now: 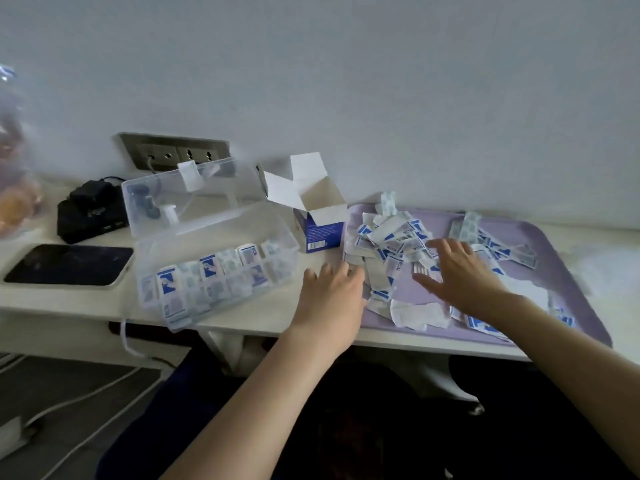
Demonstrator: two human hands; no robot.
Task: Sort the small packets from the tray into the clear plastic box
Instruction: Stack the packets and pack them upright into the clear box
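Observation:
A lilac tray (pixel 571 271) lies on the right of the white table with a loose heap of small white-and-blue packets (pixel 391 237) on it. The clear plastic box (pixel 221 223) stands left of it, lid raised, with packets standing in rows (pixel 207 271) along its front. My left hand (pixel 332 296) rests palm down at the tray's left edge, fingers spread, touching packets there. My right hand (pixel 460 271) hovers over the middle of the heap with its fingers apart. Whether either hand grips a packet is hidden.
An open blue-and-white carton (pixel 318 220) stands between box and tray. A dark tablet (pixel 69 265) and a black device with cable (pixel 90 209) lie at the left. Wall sockets (pixel 176 154) sit behind the box. A plastic bag (pixel 14 168) hangs at far left.

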